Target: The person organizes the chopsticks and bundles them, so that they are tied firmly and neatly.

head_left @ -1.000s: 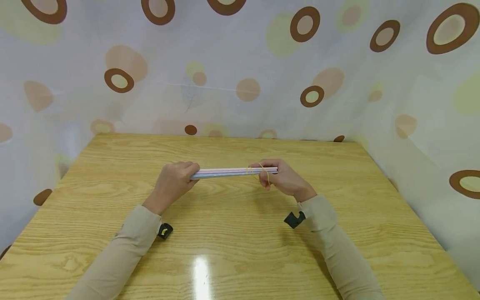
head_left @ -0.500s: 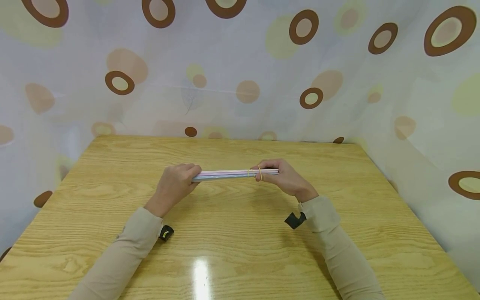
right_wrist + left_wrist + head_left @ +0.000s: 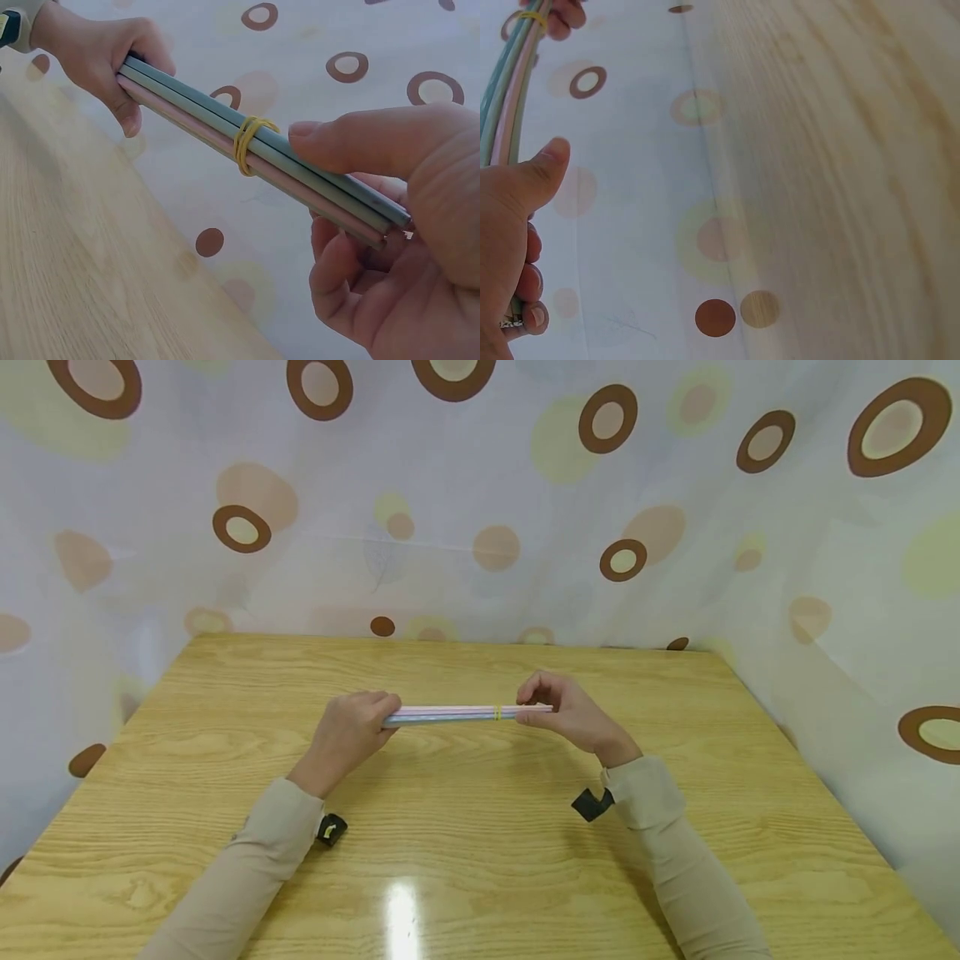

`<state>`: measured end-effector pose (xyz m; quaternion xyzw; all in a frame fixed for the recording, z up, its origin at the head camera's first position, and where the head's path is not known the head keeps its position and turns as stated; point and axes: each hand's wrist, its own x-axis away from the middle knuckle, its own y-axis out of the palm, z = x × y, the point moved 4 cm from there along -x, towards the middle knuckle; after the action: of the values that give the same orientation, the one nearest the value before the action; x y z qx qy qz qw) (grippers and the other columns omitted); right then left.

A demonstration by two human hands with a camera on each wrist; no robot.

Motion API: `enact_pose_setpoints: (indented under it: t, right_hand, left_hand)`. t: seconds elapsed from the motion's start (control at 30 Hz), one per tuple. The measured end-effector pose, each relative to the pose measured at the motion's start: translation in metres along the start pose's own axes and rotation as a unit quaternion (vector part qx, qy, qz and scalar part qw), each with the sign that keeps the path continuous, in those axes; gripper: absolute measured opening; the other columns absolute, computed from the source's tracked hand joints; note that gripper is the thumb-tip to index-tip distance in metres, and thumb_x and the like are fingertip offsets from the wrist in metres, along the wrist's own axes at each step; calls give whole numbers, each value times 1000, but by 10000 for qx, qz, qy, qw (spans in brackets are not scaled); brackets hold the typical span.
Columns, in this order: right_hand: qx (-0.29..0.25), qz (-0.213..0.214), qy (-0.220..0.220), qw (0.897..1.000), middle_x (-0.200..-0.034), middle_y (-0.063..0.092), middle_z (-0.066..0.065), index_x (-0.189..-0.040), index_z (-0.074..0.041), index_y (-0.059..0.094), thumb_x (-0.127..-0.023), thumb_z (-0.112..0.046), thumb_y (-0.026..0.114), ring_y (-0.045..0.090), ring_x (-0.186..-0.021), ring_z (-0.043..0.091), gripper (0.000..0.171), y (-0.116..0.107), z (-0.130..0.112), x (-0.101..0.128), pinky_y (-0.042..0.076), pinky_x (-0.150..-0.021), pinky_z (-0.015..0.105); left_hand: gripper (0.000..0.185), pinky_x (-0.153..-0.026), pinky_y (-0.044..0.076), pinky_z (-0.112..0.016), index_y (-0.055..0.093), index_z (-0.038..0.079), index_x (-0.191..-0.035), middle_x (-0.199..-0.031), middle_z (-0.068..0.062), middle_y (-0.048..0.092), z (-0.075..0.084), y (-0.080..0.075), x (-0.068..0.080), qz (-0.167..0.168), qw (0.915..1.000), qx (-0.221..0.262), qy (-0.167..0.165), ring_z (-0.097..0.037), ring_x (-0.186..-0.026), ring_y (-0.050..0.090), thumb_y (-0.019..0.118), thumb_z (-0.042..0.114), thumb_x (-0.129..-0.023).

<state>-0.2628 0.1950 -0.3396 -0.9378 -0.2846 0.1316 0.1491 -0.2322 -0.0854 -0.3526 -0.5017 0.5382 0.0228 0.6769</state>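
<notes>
A bundle of slim pastel chopsticks [image 3: 442, 714], blue, green and pink, is held level above the table. A yellow rubber band [image 3: 248, 145] is wound around it in several turns, nearer the right hand. My left hand [image 3: 351, 733] grips the bundle's left end, with the thumb along it in the left wrist view. Around the other end is my right hand [image 3: 573, 714]. In the right wrist view its thumb lies against the upper side of the chopsticks, just past the band, while its fingers curl below and behind the ends and are partly hidden.
The wood-grain table [image 3: 480, 827] lies beneath both hands, with a bright light reflection near its front. A white patterned curtain [image 3: 450, 502] rises behind the table and along its right side. Dark straps [image 3: 592, 803] hang at both sleeve cuffs.
The right fingers were stretching a loop of the rubber band near the right end; now the band sits tight around the chopsticks and the fingers are out of it. The left hand keeps its grip.
</notes>
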Motion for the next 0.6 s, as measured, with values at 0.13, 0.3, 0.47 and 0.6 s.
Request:
enact_pose_setpoints:
  t: [0.13, 0.3, 0.47, 0.6]
  right_hand:
    - [215, -88, -69, 9997, -95, 60, 4, -103, 1, 58, -91, -5, 65, 58, -82, 14, 15, 1, -1, 0, 50, -71, 28]
    - [408, -126, -12, 9991, -97, 62, 10, -106, 2, 59, -92, -6, 65, 61, -84, 21, 17, 3, -3, 1, 52, -72, 32]
    - [817, 47, 8, 9966, -99, 64, 15, -106, -2, 62, -91, -8, 65, 63, -86, 23, 16, 4, -7, 1, 53, -73, 29]
    - [1231, 191, -197, 9920, -99, 65, 11, -105, -6, 64, -90, -8, 67, 64, -86, 14, 15, 6, -12, 1, 53, -76, 30]
  left_hand:
    - [29, -42, 39, -24, 57, 6, -73, -66, -5, 67, 0, 1, 1, -102, 9999, 10, -104, -13, -46, 53, 86, 7, -69]
    - [30, -42, 38, -23, 58, 6, -73, -64, -4, 66, -1, 2, 1, -259, 9994, 4, -221, -12, -45, 50, 87, 11, -69]
    - [30, -42, 40, -24, 59, 7, -74, -65, -4, 67, 0, 3, 2, -315, 9990, 40, -303, -12, -45, 52, 87, 13, -69]
    - [30, -41, 38, -24, 59, 7, -73, -64, -4, 65, 1, 2, 0, -303, 9990, 64, -337, -11, -44, 48, 88, 13, -69]
